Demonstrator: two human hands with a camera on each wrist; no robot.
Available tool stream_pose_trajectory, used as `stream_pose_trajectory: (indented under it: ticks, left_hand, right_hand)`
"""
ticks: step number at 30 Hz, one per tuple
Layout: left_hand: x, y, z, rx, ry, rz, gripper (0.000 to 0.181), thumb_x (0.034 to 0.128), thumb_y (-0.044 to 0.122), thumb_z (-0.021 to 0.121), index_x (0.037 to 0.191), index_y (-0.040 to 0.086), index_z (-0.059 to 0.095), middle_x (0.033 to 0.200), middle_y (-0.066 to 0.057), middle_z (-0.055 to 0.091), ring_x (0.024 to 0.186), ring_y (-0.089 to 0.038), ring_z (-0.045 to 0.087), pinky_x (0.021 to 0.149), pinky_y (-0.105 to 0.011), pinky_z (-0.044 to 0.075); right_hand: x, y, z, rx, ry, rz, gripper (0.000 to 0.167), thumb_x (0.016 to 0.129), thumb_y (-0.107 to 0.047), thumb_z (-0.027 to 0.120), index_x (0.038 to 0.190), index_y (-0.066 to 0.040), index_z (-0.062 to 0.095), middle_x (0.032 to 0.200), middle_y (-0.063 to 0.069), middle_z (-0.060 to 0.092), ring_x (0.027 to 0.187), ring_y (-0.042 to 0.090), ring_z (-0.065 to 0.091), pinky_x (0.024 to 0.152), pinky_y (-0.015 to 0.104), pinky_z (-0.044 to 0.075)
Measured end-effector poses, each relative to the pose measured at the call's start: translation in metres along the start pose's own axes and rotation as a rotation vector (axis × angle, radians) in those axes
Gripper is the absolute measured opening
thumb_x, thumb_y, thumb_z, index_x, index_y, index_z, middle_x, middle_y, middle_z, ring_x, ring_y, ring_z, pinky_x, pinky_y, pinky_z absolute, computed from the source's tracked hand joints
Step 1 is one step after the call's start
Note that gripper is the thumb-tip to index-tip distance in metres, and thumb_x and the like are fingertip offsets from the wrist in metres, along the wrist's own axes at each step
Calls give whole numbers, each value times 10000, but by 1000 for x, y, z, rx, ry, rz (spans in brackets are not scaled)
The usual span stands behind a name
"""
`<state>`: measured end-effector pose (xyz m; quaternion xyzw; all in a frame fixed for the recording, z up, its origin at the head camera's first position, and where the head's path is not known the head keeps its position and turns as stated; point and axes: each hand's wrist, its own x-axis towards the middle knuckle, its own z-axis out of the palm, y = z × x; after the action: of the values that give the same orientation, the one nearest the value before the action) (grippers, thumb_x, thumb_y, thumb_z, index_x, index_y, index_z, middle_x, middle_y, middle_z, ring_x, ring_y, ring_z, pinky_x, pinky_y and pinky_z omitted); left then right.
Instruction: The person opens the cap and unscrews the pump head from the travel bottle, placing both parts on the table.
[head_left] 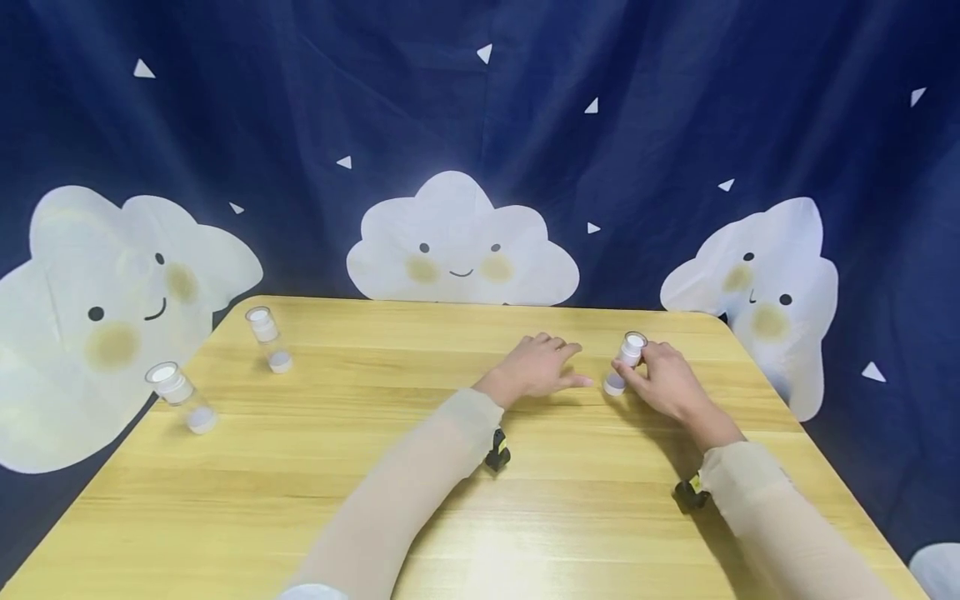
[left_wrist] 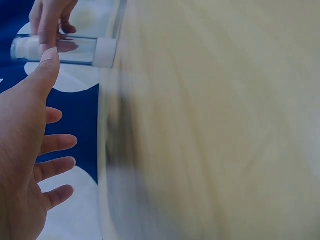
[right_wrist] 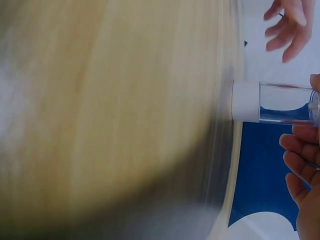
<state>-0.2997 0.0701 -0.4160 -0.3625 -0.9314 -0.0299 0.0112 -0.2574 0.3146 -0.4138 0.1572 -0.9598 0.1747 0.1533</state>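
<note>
My right hand (head_left: 669, 383) holds a small clear cylindrical bottle (head_left: 615, 384) near its top, thumb on one side and fingers on the other. The bottle stands near the right part of the table, its white base (right_wrist: 245, 101) on or very close to the wood; the exact contact cannot be told. Just left of the bottle hovers my left hand (head_left: 536, 367), fingers spread and loosely extended, holding nothing. In the left wrist view, the left thumb (left_wrist: 42, 75) overlaps the bottle in the picture, though a gap separates them in the head view.
Two similar clear bottles stand at the table's left side, one farther back (head_left: 267, 337) and one nearer the left edge (head_left: 182, 397). The wooden table (head_left: 337, 467) ends at a dark blue curtain (head_left: 420, 100) with white clouds. Both wrists carry small black cameras.
</note>
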Motion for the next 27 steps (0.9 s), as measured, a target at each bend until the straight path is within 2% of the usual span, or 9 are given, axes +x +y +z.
stream_pose_trajectory:
  ticks: [8, 13, 20, 24, 27]
  left_hand:
    - [12, 8, 10, 1, -11, 1, 875, 864, 804, 193, 1500, 231, 373, 1440, -25, 488, 1315, -241, 427, 1067, -439, 364]
    - [20, 14, 12, -1, -32, -2, 876, 863, 807, 201, 1488, 225, 396, 1452, -14, 477, 1328, -235, 413, 1073, -440, 358]
    - [29, 29, 5, -14, -34, -11, 830, 869, 801, 262, 1419, 216, 472, 1384, 8, 529, 1278, -212, 450, 1036, -423, 389]
    - [34, 37, 7, -10, -30, -22, 823, 850, 823, 272, 1372, 232, 506, 1331, 21, 562, 1236, -203, 474, 1014, -420, 401]
    - [38, 41, 10, -15, -37, -31, 842, 848, 825, 278, 1407, 232, 490, 1353, 15, 554, 1239, -203, 473, 1018, -419, 397]
  right_hand:
    - [2, -4, 0, 34, -25, -22, 345, 947, -441, 615, 942, -96, 625, 914, 132, 639, 894, 327, 559, 801, 502, 429]
    - [3, -5, -5, 32, -19, -21, 371, 938, -466, 616, 946, -94, 612, 921, 131, 624, 866, 308, 544, 768, 469, 422]
    - [4, -4, -8, 14, -7, -34, 360, 938, -466, 617, 926, -107, 602, 926, 122, 629, 865, 304, 554, 766, 472, 417]
    - [4, -4, -6, 26, -3, -46, 329, 946, -435, 619, 930, -107, 606, 914, 116, 631, 863, 306, 565, 765, 475, 428]
    - [3, -5, -5, 32, -3, -51, 330, 949, -427, 618, 949, -97, 609, 902, 114, 624, 855, 306, 567, 760, 476, 433]
